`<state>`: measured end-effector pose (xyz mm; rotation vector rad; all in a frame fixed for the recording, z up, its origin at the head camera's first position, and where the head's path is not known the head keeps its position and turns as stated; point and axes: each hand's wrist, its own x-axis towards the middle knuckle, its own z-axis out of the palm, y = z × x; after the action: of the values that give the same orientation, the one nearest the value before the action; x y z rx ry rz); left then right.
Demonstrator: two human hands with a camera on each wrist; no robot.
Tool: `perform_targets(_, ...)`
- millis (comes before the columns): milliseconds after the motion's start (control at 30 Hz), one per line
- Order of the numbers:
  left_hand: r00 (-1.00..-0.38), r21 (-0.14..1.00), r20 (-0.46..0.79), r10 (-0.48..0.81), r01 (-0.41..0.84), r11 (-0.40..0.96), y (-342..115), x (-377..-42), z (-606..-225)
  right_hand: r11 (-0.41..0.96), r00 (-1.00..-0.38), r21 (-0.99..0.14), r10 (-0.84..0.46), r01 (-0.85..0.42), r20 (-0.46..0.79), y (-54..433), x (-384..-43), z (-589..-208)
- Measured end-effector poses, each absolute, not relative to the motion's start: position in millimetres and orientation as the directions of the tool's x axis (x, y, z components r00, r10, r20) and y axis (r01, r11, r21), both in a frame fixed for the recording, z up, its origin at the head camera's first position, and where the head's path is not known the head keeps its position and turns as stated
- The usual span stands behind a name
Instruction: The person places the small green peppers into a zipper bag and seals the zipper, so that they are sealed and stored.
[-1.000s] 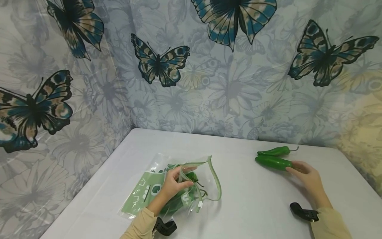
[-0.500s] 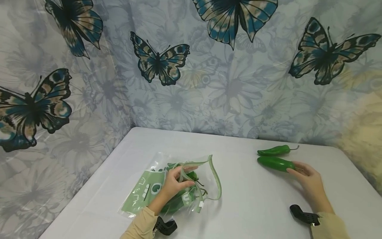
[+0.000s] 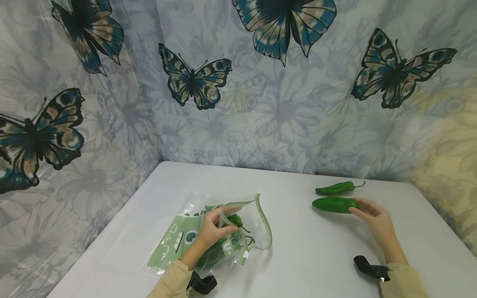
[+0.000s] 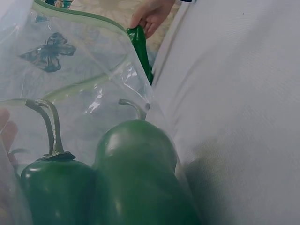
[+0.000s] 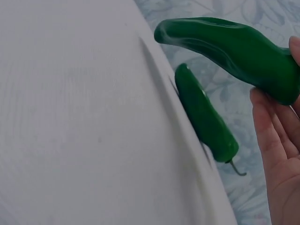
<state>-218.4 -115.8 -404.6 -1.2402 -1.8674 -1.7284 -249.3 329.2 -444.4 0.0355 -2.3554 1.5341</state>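
Observation:
My left hand (image 3: 212, 229) holds the mouth of a clear zip bag (image 3: 167, 244) with a green printed front, thumb and fingers spread at its rim. In the left wrist view, long green peppers (image 4: 140, 173) lie inside the bag, stems toward the opening. At the right, my right hand (image 3: 376, 217) pinches another green pepper (image 3: 331, 204) by its stem end, its tip pointing left. The right wrist view shows this pepper (image 5: 234, 51) raised above the table. Just behind it, one more green pepper (image 3: 337, 188) lies on the table, its thin stem to the right.
A white-covered table (image 3: 287, 256) carries everything. Its back edge meets a hanging cloth (image 3: 275, 116) printed with butterflies and flowers. A black wrist strap (image 3: 203, 283) sits on the left wrist and another black strap (image 3: 370, 268) on the right.
The pepper in my right hand has turned more level, and its gap from the pepper behind has widened slightly. My left hand keeps its place on the bag. The head view has shifted a little.

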Motion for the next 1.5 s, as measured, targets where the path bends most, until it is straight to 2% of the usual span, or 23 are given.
perform_targets(233, -0.576, 0.646, 0.730, 0.368, 0.757, -0.096, -118.0, -215.4, -407.2, 0.402, -0.947, -0.882, 0.097, -0.245, 0.308, 316.5, -246.6, -444.2)
perform_targets(333, -0.574, 0.643, 0.736, 0.359, 0.759, -0.103, -117.6, -216.0, -405.0, 0.429, -0.937, -0.863, 0.093, -0.267, 0.336, 318.4, -258.9, -453.0)
perform_targets(533, -0.559, 0.623, 0.755, 0.344, 0.775, -0.107, -116.9, -217.7, -402.1, 0.391, -0.915, -0.854, 0.070, -0.342, 0.398, 322.1, -283.9, -476.1)
perform_targets(600, -0.561, 0.621, 0.757, 0.336, 0.777, -0.103, -116.8, -217.9, -400.7, 0.384, -0.914, -0.851, 0.040, -0.359, 0.404, 316.4, -282.8, -471.4)
perform_targets(833, -0.570, 0.622, 0.757, 0.320, 0.778, -0.085, -115.3, -217.9, -398.1, 0.314, -0.923, -0.874, -0.025, -0.371, 0.383, 267.0, -243.5, -405.3)
perform_targets(933, -0.571, 0.620, 0.759, 0.315, 0.780, -0.082, -115.3, -216.8, -398.9, 0.289, -0.920, -0.877, -0.040, -0.383, 0.389, 253.0, -233.4, -390.2)
perform_targets(1067, -0.573, 0.623, 0.757, 0.315, 0.778, -0.081, -115.0, -216.3, -398.5, 0.238, -0.925, -0.895, -0.049, -0.377, 0.377, 244.6, -229.3, -386.2)
perform_targets(1267, -0.563, 0.615, 0.763, 0.318, 0.784, -0.088, -114.1, -216.0, -397.3, -0.090, -0.936, -0.942, -0.111, -0.325, 0.333, 231.4, -225.3, -384.8)
perform_targets(1367, -0.572, 0.621, 0.757, 0.315, 0.780, -0.076, -113.3, -215.1, -397.8, -0.113, -0.939, -0.947, -0.141, -0.301, 0.315, 223.8, -222.2, -384.2)
perform_targets(1500, -0.586, 0.631, 0.749, 0.311, 0.773, -0.062, -112.6, -212.6, -399.8, -0.059, -0.936, -0.951, -0.171, -0.303, 0.309, 213.7, -216.9, -384.7)
